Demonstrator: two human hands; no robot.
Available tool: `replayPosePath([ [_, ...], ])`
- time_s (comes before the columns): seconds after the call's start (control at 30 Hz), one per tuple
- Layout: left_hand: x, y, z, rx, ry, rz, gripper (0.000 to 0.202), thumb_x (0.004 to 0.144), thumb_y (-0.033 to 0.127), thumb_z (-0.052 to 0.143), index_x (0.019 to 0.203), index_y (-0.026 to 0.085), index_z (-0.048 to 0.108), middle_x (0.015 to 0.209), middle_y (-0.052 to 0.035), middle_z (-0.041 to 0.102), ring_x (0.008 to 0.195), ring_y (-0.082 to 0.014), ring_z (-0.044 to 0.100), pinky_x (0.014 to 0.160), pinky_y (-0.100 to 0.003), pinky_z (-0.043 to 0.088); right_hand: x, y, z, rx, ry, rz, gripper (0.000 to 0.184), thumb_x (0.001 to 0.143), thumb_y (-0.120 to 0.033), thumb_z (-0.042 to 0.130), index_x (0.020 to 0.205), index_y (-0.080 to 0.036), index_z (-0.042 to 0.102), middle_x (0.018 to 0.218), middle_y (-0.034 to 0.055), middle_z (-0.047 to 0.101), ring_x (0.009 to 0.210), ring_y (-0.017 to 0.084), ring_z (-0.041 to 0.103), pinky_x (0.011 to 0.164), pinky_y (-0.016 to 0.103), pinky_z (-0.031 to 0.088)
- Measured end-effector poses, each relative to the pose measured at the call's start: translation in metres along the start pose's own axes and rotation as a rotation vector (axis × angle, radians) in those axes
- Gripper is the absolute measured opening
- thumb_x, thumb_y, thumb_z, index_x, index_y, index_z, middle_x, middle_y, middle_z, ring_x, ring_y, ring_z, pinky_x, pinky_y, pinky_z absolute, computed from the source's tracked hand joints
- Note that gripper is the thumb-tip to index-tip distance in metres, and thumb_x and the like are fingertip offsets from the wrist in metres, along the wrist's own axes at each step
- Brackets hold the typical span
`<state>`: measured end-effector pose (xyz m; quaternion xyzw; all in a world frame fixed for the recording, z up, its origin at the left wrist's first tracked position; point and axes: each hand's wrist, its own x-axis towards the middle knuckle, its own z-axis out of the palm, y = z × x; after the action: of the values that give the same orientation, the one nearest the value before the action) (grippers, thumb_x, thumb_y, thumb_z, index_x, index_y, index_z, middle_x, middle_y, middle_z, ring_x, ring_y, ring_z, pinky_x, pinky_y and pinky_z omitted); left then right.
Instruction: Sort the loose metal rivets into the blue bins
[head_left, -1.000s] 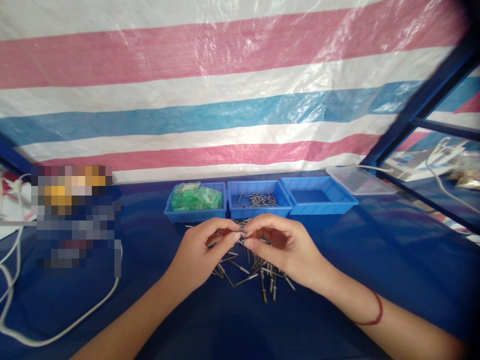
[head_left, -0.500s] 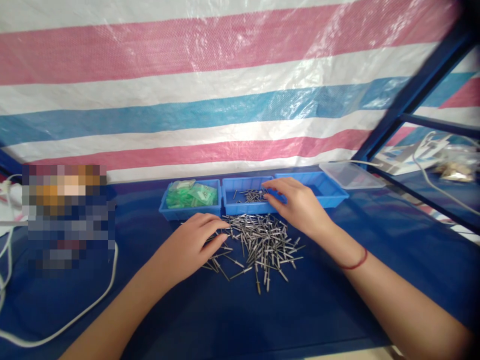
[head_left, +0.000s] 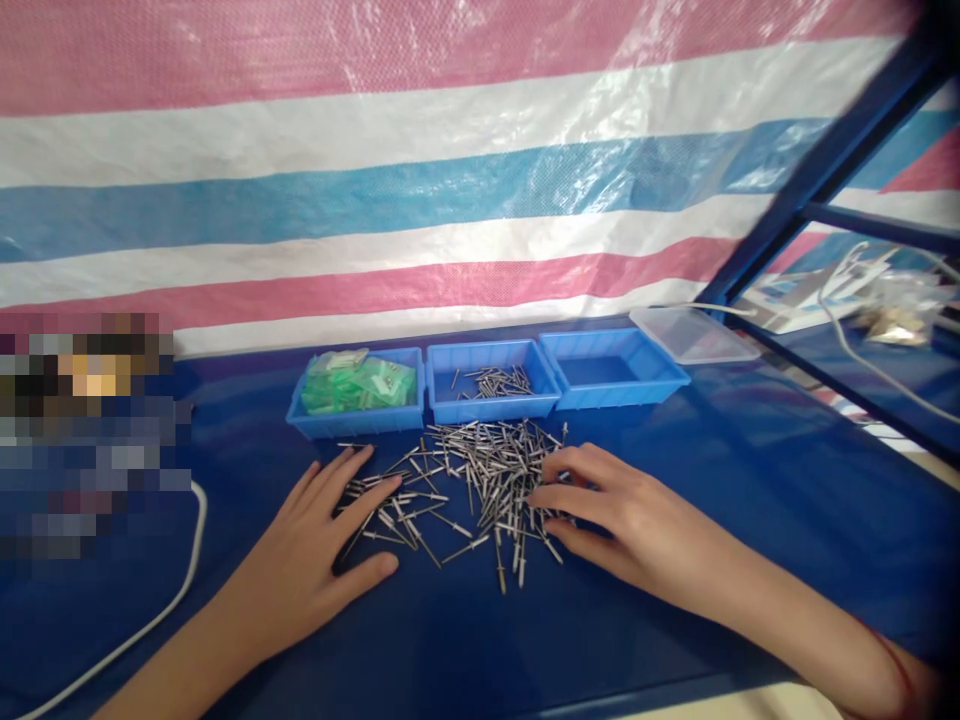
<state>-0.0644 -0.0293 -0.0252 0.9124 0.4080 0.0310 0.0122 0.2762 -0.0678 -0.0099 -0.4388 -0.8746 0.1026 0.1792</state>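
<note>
Here, left hand (head_left: 311, 555): fingers spread, nine o'clock of rivet pile (head_left: 502, 470)
Right hand (head_left: 626, 505): fingers bent, three o'clock; whether pinching, cannot tell
Middle bin (head_left: 491, 408): twelve o'clock

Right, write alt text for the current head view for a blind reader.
A person's left hand, fingers spread, and right hand, fingers bent, are at either side of a pile of metal rivets on a blue table. Behind the pile stand three blue bins; the left holds green packets, the middle similar metal pieces.
</note>
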Motion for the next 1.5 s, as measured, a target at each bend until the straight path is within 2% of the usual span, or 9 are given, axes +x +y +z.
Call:
replayPosePath([
  [0.23, 0.008, 0.024, 0.005, 0.019, 0.028, -0.004, 0.061, 0.092, 0.047, 0.046, 0.146, 0.027, 0.027, 0.154, -0.0081, 0.024, 0.140, -0.0330, 0.025, 0.109, -0.058, 0.029, 0.001, -0.004, 0.003, -0.030, 0.008, 0.037, 0.008, 0.087, -0.019, 0.056, 0.086, -0.019, 0.064, 0.093, 0.0070, 0.061, 0.081, 0.019, 0.058, 0.074, 0.034, 0.049],
  [0.43, 0.019, 0.046, 0.011, 0.056, 0.101, 0.016, 0.055, 0.093, 0.041, 0.044, 0.143, 0.018, 0.035, 0.151, -0.0113, 0.032, 0.138, -0.0313, 0.030, 0.106, -0.054, 0.037, 0.005, -0.007, 0.008, -0.088, 0.032, 0.084, 0.010, 0.086, -0.016, 0.056, 0.080, -0.019, 0.064, 0.090, 0.0056, 0.061, 0.080, 0.019, 0.058, 0.075, 0.036, 0.048],
  [0.67, 0.017, 0.051, 0.015, 0.128, 0.227, 0.048, 0.061, 0.091, 0.041, 0.047, 0.142, 0.010, 0.034, 0.150, -0.0168, 0.032, 0.137, -0.0315, 0.032, 0.099, -0.048, 0.047, 0.011, -0.009, 0.019, -0.147, 0.063, 0.124, 0.016, 0.090, -0.015, 0.049, 0.080, -0.018, 0.061, 0.088, 0.0063, 0.060, 0.079, 0.020, 0.059, 0.078, 0.040, 0.048],
  [0.83, 0.013, 0.052, 0.014, 0.133, 0.257, 0.096, 0.067, 0.088, 0.046, 0.050, 0.142, 0.010, 0.032, 0.149, -0.0167, 0.034, 0.137, -0.0331, 0.032, 0.099, -0.047, 0.047, 0.018, -0.007, -0.001, -0.118, -0.006, 0.145, 0.015, 0.092, -0.015, 0.044, 0.087, -0.017, 0.058, 0.091, 0.0087, 0.059, 0.079, 0.021, 0.059, 0.073, 0.036, 0.048],
  [1.0, 0.010, 0.053, 0.014, 0.118, 0.247, 0.082, 0.069, 0.089, 0.045, 0.051, 0.144, 0.011, 0.029, 0.150, -0.0161, 0.032, 0.138, -0.0346, 0.028, 0.100, -0.049, 0.045, 0.032, -0.002, -0.033, 0.022, -0.134, 0.166, 0.014, 0.093, -0.015, 0.041, 0.088, -0.019, 0.053, 0.080, 0.0032, 0.059, 0.068, 0.015, 0.057, 0.063, 0.028, 0.045],
  [1.13, 0.006, 0.054, 0.014, 0.047, 0.212, 0.024, 0.067, 0.090, 0.042, 0.050, 0.145, 0.014, 0.026, 0.152, -0.0150, 0.027, 0.140, -0.0363, 0.021, 0.103, -0.055, 0.040, 0.050, 0.002, -0.048, 0.174, -0.062, 0.088, 0.011, 0.089, -0.013, 0.045, 0.090, -0.020, 0.053, 0.083, 0.0022, 0.061, 0.068, 0.012, 0.056, 0.063, 0.025, 0.043],
  [1.27, 0.017, 0.057, 0.004, -0.130, 0.278, -0.114, 0.053, 0.092, 0.030, 0.048, 0.142, 0.021, 0.033, 0.152, -0.0116, 0.025, 0.141, -0.0347, 0.017, 0.107, -0.055, 0.034, 0.069, -0.001, -0.043, 0.308, 0.039, -0.034, 0.014, 0.083, -0.007, 0.049, 0.086, -0.019, 0.057, 0.080, 0.0007, 0.061, 0.066, 0.011, 0.054, 0.063, 0.025, 0.044],
  [1.4, 0.050, 0.064, -0.018, -0.379, 0.265, -0.056, 0.035, 0.094, 0.030, 0.047, 0.128, 0.022, 0.049, 0.128, -0.0094, 0.055, 0.120, -0.0248, 0.048, 0.100, -0.041, 0.044, 0.077, -0.007, -0.028, 0.466, 0.131, -0.094, 0.016, 0.081, -0.008, 0.049, 0.087, -0.018, 0.060, 0.082, 0.0016, 0.064, 0.067, 0.010, 0.055, 0.064, 0.026, 0.047],
  [1.5, 0.075, 0.071, -0.027, -0.514, 0.233, -0.055, 0.021, 0.096, 0.027, 0.043, 0.098, 0.021, 0.062, 0.100, -0.0042, 0.066, 0.095, -0.0199, 0.060, 0.086, -0.036, 0.048, 0.075, -0.006, -0.018, 0.564, 0.181, -0.066, 0.012, 0.081, -0.010, 0.053, 0.085, -0.018, 0.061, 0.080, 0.0015, 0.064, 0.066, 0.011, 0.055, 0.062, 0.025, 0.047],
])
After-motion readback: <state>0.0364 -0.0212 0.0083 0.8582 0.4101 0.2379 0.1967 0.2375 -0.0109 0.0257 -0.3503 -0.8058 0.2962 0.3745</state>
